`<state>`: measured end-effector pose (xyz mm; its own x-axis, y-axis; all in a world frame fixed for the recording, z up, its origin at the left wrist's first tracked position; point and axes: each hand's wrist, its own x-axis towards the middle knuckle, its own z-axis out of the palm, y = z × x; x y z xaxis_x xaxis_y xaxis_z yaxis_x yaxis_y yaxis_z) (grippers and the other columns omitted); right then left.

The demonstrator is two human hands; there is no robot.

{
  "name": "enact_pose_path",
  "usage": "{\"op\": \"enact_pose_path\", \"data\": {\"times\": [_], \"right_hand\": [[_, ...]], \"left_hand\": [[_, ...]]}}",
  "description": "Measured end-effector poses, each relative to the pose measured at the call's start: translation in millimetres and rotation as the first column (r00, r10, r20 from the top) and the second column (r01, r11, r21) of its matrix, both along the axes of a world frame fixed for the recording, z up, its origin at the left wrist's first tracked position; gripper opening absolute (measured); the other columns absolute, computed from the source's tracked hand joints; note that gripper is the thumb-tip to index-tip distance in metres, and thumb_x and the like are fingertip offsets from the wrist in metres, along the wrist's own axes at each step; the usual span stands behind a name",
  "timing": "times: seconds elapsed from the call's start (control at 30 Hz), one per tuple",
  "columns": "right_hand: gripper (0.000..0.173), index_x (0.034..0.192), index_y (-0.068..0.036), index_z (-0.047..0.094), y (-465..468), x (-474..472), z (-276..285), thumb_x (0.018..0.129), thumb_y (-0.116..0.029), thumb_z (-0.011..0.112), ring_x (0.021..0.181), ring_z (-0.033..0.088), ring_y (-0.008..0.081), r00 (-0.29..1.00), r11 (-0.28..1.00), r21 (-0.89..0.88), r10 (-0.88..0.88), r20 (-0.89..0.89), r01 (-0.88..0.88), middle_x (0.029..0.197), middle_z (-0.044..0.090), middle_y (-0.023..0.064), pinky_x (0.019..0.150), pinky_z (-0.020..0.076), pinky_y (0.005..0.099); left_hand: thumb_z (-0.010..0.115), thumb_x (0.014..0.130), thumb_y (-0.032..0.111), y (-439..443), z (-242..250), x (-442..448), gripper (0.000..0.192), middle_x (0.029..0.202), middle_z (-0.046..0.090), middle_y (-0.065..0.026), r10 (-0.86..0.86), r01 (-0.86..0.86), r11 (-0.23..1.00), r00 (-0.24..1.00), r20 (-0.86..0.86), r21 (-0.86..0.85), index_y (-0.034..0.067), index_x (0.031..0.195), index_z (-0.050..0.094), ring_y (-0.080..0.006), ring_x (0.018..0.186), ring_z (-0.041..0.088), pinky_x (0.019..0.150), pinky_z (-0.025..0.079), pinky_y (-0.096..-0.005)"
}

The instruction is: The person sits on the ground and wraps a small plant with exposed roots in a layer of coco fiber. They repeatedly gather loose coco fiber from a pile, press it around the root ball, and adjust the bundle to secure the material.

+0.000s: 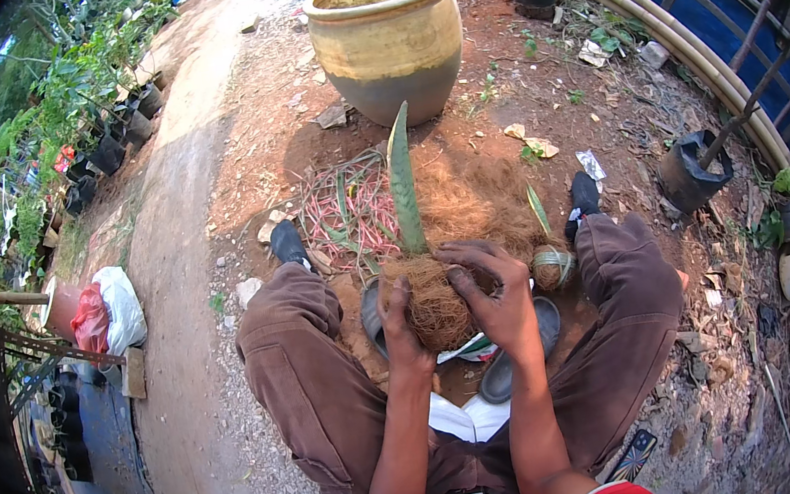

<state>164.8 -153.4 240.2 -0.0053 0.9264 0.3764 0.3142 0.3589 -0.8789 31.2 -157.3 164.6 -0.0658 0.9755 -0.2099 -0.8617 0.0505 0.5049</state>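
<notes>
Between my hands is a ball of brown coconut fibre (pixel 437 305), with one upright snake plant leaf (pixel 403 185) rising from its top. My left hand (pixel 405 321) presses the ball's left side. On its upper right side lie the fingers of my right hand (pixel 488 291), thumb against the fibre. Loose coconut fibre (pixel 457 200) is heaped just beyond. At the right, near my foot, rests a smaller fibre ball tied with pale string (pixel 553 266), with a small leaf (pixel 538 210) standing from it. A tangle of pink and green strings (pixel 347 204) lies left of the heap.
A large glazed pot (pixel 390 50) stands beyond the fibre. Dark sandals (pixel 500 376) lie beneath my hands. A black planting bag (pixel 695 171) and bamboo poles (pixel 675 33) are at the right. White and red plastic bags (pixel 122 308) sit at the left; a phone (pixel 632 455) lies by my right thigh.
</notes>
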Motion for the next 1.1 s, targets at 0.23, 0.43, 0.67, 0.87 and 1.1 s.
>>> {"op": "enact_pose_path", "data": {"times": [0.23,0.43,0.67,0.87,1.1], "right_hand": [[0.036,0.107,0.0,0.069,6.6,-30.7,-29.6,0.086,-0.03,0.065,0.111,0.061,0.0374,0.982,0.943,0.295,-0.112,-0.154,0.154,0.111,0.067,0.0201,0.1,0.0446,0.0449],[0.035,0.111,0.0,0.064,11.6,-39.9,-57.5,0.091,-0.029,0.059,0.111,0.061,0.03,0.759,0.968,0.03,-0.174,-0.628,0.248,0.115,0.065,0.0164,0.099,0.046,0.0427],[0.043,0.126,-0.005,0.058,-1.2,-14.8,-70.6,0.099,-0.038,0.051,0.109,0.063,0.0232,-0.027,0.924,-0.133,-0.153,-0.988,-0.358,0.118,0.065,0.0098,0.095,0.0523,0.0387],[0.044,0.125,0.0,0.059,4.7,-27.2,-60.4,0.097,-0.032,0.052,0.117,0.057,0.0291,0.87,0.977,-0.183,-0.184,-0.458,0.11,0.126,0.058,0.0142,0.1,0.045,0.0415],[0.05,0.125,0.002,0.058,1.8,-21.9,-33.7,0.089,-0.033,0.058,0.122,0.054,0.0303,0.886,0.998,-0.039,-0.055,-0.461,0.042,0.127,0.059,0.0163,0.107,0.0372,0.0408]], "left_hand": [[0.057,0.097,0.045,-7.8,11.1,4.6,0.058,0.13,0.059,-0.0106,-0.024,0.023,1.0,1.0,0.014,0.018,0.006,0.139,0.048,-0.0258,0.118,0.059,0.103,0.049,-0.0416],[0.049,0.099,0.052,-12.8,29.2,11.7,0.063,0.138,0.052,-0.0103,-0.006,0.012,0.998,0.994,-0.11,0.054,0.007,0.143,0.042,-0.0249,0.128,0.051,0.109,0.041,-0.0404],[0.046,0.1,0.054,1.7,27.4,-7.3,0.071,0.144,0.045,-0.0106,-0.023,0.071,0.985,0.956,-0.291,0.157,0.005,0.149,0.033,-0.0235,0.138,0.04,0.118,0.027,-0.0386],[0.064,0.092,0.033,-4.1,12.1,-9.3,0.05,0.123,0.061,-0.0124,-0.099,0.1,0.995,0.995,0.027,-0.008,0.002,0.13,0.053,-0.0237,0.113,0.061,0.098,0.051,-0.0393],[0.064,0.091,0.028,5.0,10.4,-13.1,0.039,0.114,0.066,-0.0112,0.008,-0.007,0.998,1.0,0.013,-0.055,0.003,0.121,0.058,-0.0246,0.101,0.066,0.09,0.056,-0.0397]]}}
